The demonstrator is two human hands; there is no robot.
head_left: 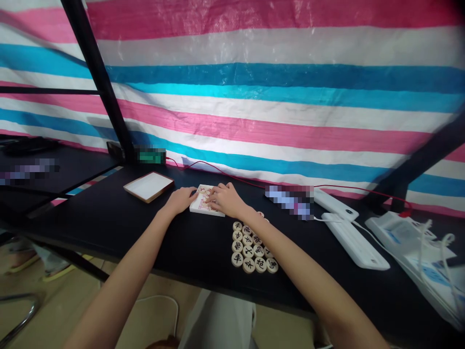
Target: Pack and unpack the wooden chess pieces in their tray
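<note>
A shallow white box with several round Chinese chess pieces in it lies on the black table. My left hand grips the box's left edge, thumb and fingers against its side. Over the box's right part is my right hand, its fingers bent down onto a piece inside; the fingertips partly hide it. Closer to me, more pale wooden Chinese chess pieces with dark characters lie face up in rows, some covered by my right forearm.
A box lid with a white inside lies at the left. Right of the pieces are a phone with a blurred screen, white power banks and power strips with cables. A red cable runs along the back by the striped sheet.
</note>
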